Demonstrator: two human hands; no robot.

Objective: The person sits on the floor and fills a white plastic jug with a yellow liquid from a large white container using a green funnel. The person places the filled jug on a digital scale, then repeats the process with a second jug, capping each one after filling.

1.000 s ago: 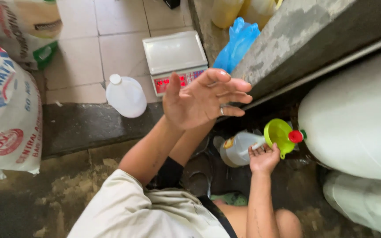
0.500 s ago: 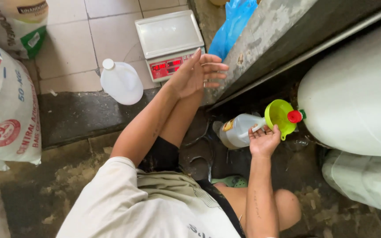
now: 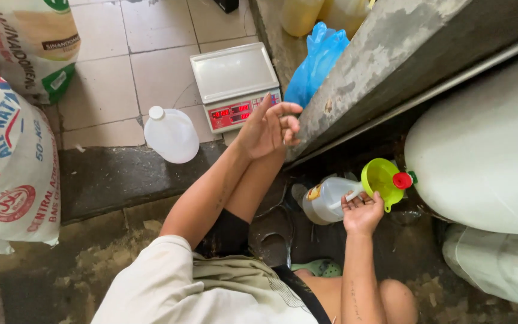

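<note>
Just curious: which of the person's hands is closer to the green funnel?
The right hand. It sits just below the green funnel, fingers at the funnel's spout over the bottle. The left hand is raised well away, up by the scale.

Looks like I'm in a small shop's storeroom: big printed grain sacks (image 3: 7, 162), white digital weighing scale (image 3: 235, 84) on the tiled floor (image 3: 103, 90), huge white plastic drums (image 3: 481, 156).
</note>
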